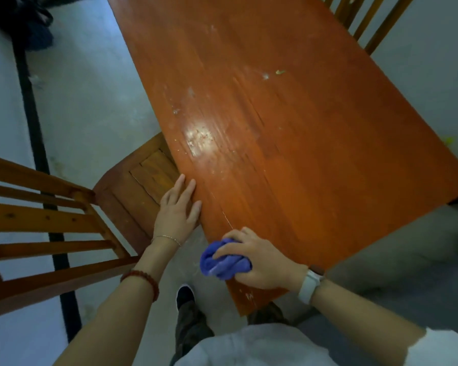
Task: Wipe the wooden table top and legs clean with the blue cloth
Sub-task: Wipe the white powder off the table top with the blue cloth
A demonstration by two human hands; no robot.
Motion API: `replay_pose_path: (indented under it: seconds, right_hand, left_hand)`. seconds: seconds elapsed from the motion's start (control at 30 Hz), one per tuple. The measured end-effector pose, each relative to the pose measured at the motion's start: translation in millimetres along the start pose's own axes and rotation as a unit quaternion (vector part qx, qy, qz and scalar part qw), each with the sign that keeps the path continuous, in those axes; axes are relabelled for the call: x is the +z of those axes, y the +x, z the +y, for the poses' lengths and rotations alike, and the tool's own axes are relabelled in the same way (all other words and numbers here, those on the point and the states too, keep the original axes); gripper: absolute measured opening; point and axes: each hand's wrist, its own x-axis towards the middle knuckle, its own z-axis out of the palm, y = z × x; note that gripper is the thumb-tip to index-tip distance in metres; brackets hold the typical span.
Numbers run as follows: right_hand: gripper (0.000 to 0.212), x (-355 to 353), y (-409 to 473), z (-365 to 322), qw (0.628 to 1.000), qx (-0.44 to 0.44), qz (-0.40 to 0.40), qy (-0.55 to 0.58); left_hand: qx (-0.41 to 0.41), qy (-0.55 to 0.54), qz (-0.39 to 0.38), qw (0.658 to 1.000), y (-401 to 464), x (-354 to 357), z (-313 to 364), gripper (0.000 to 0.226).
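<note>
The orange-brown wooden table top (288, 128) runs from the near corner up and away, with white smears and crumbs near its left side. My right hand (259, 262) is closed around the bunched blue cloth (222, 262), pressing it on the table's near left edge. My left hand (177, 210) lies flat with fingers together, resting on the left edge of the table top and holding nothing. The table legs are hidden under the top.
A wooden chair (64, 223) stands at the left, its seat (140, 180) tucked against the table edge. Another chair's slatted back (365, 19) rises at the far right. A dark bundle (24, 19) lies on the grey floor at top left. My shoe (185, 295) is below.
</note>
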Motion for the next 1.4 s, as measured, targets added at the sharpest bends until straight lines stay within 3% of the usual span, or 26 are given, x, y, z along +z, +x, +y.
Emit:
replay_pose_path:
  seconds: [0.1,0.17,0.23,0.33,0.43,0.5,0.53,0.6,0.67,0.73,0.77,0.83,0.93,1.0,1.13,1.33,1.37,1.4]
  right_hand:
    - [0.043,-11.7,0.9,-7.9,0.992,0.058,0.103,0.035]
    - [0.048,-25.2,14.1,-2.0,0.970,0.102,0.222,0.005]
    - [0.048,-27.7,30.5,2.4,0.945,0.169,0.278,-0.022]
    - [0.050,3.8,26.7,-12.8,0.935,0.236,0.265,-0.023]
    - [0.034,57.5,-19.6,-45.6,0.962,0.233,0.145,-0.001]
    - [0.038,75.7,-51.2,-63.0,0.967,0.233,0.095,0.044]
    - [0.043,74.7,-58.5,-67.2,0.963,0.236,0.108,0.073]
    - [0.053,61.5,-57.0,-66.6,0.943,0.241,0.209,0.099]
    - [0.057,46.8,-42.1,-56.3,0.903,0.268,0.328,0.072]
    - [0.059,44.7,-26.3,-51.8,0.867,0.324,0.379,0.030]
    - [0.059,52.1,-22.6,-51.2,0.861,0.352,0.367,-0.002]
    - [0.061,74.1,-25.0,-57.7,0.886,0.351,0.300,-0.033]
    - [0.055,93.1,-30.7,-73.0,0.928,0.271,0.235,0.104]
    - [0.056,83.4,-25.3,-73.6,0.897,0.266,0.319,0.149]
    - [0.037,49.6,-2.2,-57.6,0.781,0.312,0.526,0.130]
    - [0.049,4.7,61.3,-34.6,0.656,0.530,0.535,0.034]
    - [0.050,5.8,79.6,-37.0,0.656,0.544,0.523,0.007]
    - [0.050,10.2,99.6,-41.4,0.681,0.534,0.500,-0.020]
  left_hand:
    - [0.011,0.015,-0.019,1.000,1.0,-2.7,-3.9,0.052]
    - [0.020,0.013,-0.026,0.999,1.5,-2.0,-6.6,0.053]
    - [0.035,0.016,-0.026,0.999,3.2,-2.5,-9.7,0.053]
    - [0.055,0.027,-0.043,0.997,4.7,-6.6,-13.1,0.055]
    - [0.069,0.034,-0.077,0.994,4.7,-11.3,-17.2,0.056]
    - [0.081,0.046,-0.088,0.992,5.0,-14.2,-18.9,0.056]
    - [0.080,0.052,-0.094,0.991,5.3,-15.9,-18.7,0.057]
    - [0.077,0.061,-0.104,0.990,4.4,-18.7,-17.4,0.057]
    - [0.077,0.065,-0.109,0.989,4.4,-20.3,-17.0,0.057]
    - [0.074,0.067,-0.113,0.989,6.1,-21.8,-17.8,0.058]
    - [0.076,0.073,-0.113,0.988,6.4,-22.7,-18.2,0.058]
    - [0.090,0.088,-0.110,0.986,6.4,-24.0,-19.3,0.058]
    - [0.102,0.091,-0.109,0.985,8.7,-27.5,-21.4,0.058]
    - [0.112,0.105,-0.113,0.982,9.1,-30.5,-22.4,0.059]
    - [0.124,0.118,-0.134,0.976,13.3,-38.2,-22.4,0.057]
    - [0.167,0.063,-0.115,0.977,31.3,-57.5,-27.7,0.045]
    - [0.159,0.033,-0.097,0.982,37.9,-62.3,-30.0,0.043]
    - [0.138,0.001,-0.069,0.988,47.0,-68.1,-32.6,0.041]
